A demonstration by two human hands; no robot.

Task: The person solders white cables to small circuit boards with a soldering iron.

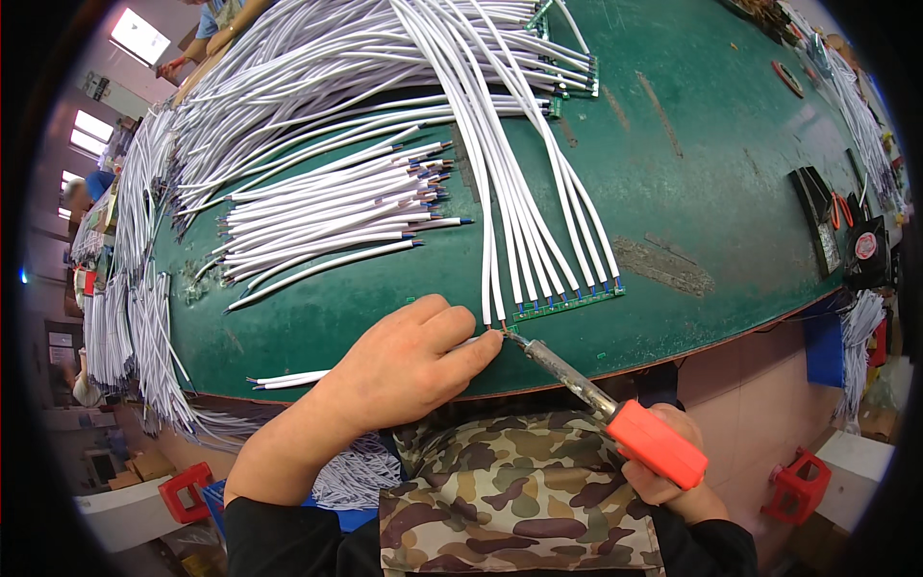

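Note:
My left hand (409,361) is closed in a pinch at the table's near edge, around a white cable (293,379) whose other end sticks out left of my wrist. Its fingertips are at the left end of a narrow green circuit board strip (569,304). Several long white cables (527,216) run from this strip toward the far side. My right hand (652,484) grips a soldering iron (663,444) by its red handle. The iron's metal tip touches or nearly touches the board's end, right beside my left fingertips; exact contact is too small to tell.
A row of short white cables (327,216) with stripped ends lies on the green table (692,221). Behind it is a big heap of long white cables (279,96). A black holder (817,216) and orange-handled scissors (842,210) are at right. Another person's arm (226,34) shows far left.

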